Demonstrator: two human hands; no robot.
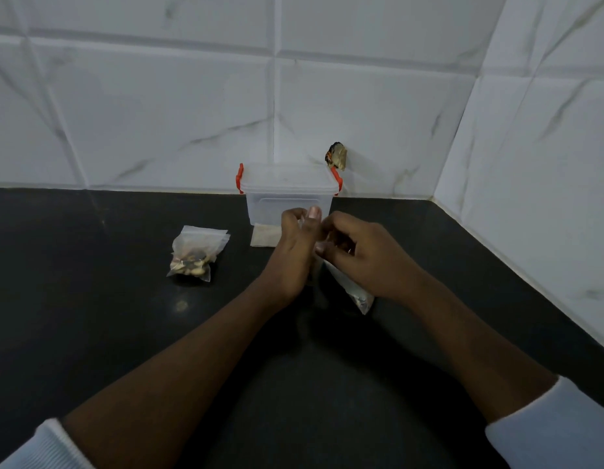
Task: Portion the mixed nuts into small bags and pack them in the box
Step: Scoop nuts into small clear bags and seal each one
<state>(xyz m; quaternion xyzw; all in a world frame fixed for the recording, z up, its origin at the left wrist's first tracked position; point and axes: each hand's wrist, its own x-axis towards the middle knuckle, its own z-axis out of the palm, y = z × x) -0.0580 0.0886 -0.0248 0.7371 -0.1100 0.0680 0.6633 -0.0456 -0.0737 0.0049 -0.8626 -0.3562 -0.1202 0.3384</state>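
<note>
Both hands meet in front of a clear plastic box (pixel 288 194) with red latches and its lid on. My left hand (pixel 295 248) and my right hand (pixel 358 255) pinch the top of a small clear bag (pixel 353 292) that hangs down below my right hand, with a few nuts at its bottom corner. A filled bag of mixed nuts (pixel 194 255) lies on the black counter to the left, on top of other small bags. An empty flat bag (pixel 265 238) lies at the foot of the box, partly hidden by my left hand.
The black counter (pixel 90 316) runs into a corner of white tiled walls at the back and right. A brown-and-orange scrap (pixel 337 156) sticks to the wall behind the box's right latch.
</note>
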